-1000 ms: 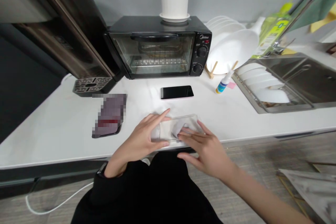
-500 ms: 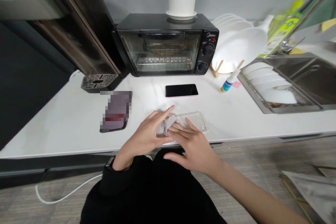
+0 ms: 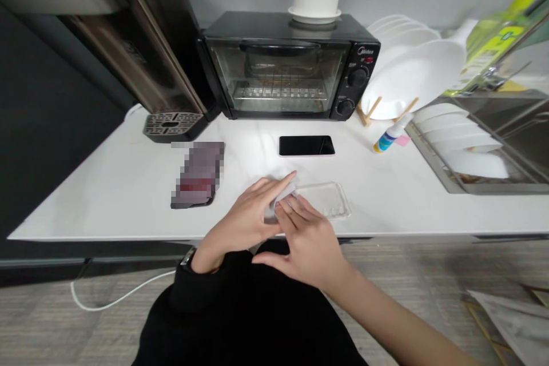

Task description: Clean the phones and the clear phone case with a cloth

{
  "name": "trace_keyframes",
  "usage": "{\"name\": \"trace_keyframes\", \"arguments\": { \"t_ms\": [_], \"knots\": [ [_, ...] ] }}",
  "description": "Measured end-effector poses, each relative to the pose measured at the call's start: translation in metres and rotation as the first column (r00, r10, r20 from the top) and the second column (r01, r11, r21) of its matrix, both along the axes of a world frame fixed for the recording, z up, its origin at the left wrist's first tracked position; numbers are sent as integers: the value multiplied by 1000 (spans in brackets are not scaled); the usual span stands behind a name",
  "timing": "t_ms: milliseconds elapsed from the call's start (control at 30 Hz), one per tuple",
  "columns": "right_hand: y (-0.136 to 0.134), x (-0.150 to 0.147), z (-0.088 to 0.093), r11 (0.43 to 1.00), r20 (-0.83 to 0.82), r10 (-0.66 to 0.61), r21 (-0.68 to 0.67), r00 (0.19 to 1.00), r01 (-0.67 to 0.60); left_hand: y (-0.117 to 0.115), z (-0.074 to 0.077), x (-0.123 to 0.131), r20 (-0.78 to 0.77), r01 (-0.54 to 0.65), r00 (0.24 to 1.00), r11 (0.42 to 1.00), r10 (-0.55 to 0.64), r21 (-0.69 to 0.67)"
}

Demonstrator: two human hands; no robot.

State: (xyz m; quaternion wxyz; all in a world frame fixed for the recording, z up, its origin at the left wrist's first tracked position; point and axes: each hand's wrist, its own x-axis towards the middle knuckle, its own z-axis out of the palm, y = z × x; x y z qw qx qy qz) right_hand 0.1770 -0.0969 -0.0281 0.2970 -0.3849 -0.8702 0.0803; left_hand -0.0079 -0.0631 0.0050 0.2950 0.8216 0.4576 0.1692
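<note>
Left hand (image 3: pixel 249 214) gripping clear case (image 3: pixel 326 197), right hand (image 3: pixel 312 240) open, pressing cloth (image 3: pixel 286 191); case kinda sideways lengthwise, white counter (image 3: pixel 398 206) underneath, oven (image 3: pixel 283 77) behind.

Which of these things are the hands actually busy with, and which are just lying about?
In use:
- clear case, its near-left end in the left hand
- grey cloth, under the right hand's fingers

Lying about, untouched (the first two may be related):
- phone
- spray bottle
- oven
- plates
- bowls
</note>
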Motion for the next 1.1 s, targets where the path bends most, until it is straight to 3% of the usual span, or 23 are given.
{"name": "trace_keyframes", "arguments": {
  "t_ms": [67,167,267,333,400,500,633,700,800,900,967,1033,1100],
  "knots": [
    [-4,4,3,997,-9,62,-41,998,-62,-1,1,-1,-22,-8,1000,1000,8,-5],
    [-7,51,9,986,55,133,-106,990,-127,-2,2,0,-26,31,999,1000,-30,6],
    [-5,106,10,998,155,45,-54,987,-37,-3,2,2,-18,45,999,999,-45,16],
    [-1,121,9,999,192,-41,18,980,38,-3,1,4,-20,40,999,999,-40,15],
    [3,110,5,992,189,-112,83,976,98,-2,1,4,-20,45,999,999,-44,11],
    [3,54,-2,975,109,-187,144,976,170,-1,1,4,-11,47,999,999,-47,8],
    [-6,-9,-6,995,-1,-72,72,997,72,-1,1,-1,-7,14,1000,1000,-14,-23],
    [-10,-5,-3,999,-18,-7,43,1000,7,-2,2,-2,-12,13,1000,1000,-13,-25],
    [-13,43,4,996,44,84,4,995,-84,-3,3,-2,-23,46,999,999,-47,-13],
    [-10,102,9,996,157,57,59,986,-67,-3,2,0,-26,56,998,998,-56,-9],
    [-5,122,9,993,221,4,117,975,-30,-2,1,2,-22,49,999,999,-49,-5],
    [-1,115,5,987,245,-65,161,967,26,-2,1,4,-8,47,999,999,-47,-2],
    [1,82,-1,977,213,-143,185,967,104,-1,1,5,12,50,999,999,-50,-3]
  ]
}}
